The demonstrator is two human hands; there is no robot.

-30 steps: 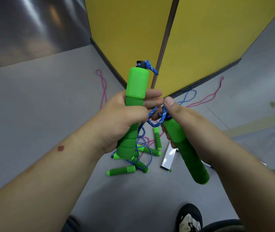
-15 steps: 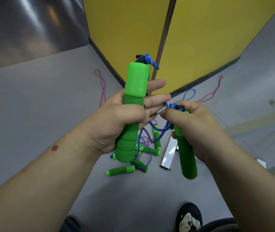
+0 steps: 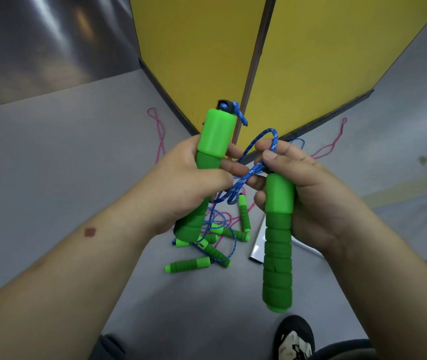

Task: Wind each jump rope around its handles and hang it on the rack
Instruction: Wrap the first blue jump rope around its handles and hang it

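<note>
My left hand [image 3: 181,183] grips one green foam handle [image 3: 216,136] upright, its blue cord end sticking out of the top. My right hand [image 3: 308,188] holds the second green handle [image 3: 278,245], which hangs downward, and its thumb and forefinger pinch a loop of the blue rope [image 3: 264,144] above that handle. The blue rope runs between the two hands and droops toward the floor. No rack is in view.
On the grey floor below lies a pile of several green handles [image 3: 189,265] tangled with blue and pink ropes [image 3: 159,133]. A white flat strip [image 3: 258,245] lies beside them. Yellow panels [image 3: 324,53] stand ahead. My shoe [image 3: 295,339] is at the bottom.
My right hand has turned its handle more upright and lifted a loop of blue rope up between the two handles. The left hand has kept its handle in place.
</note>
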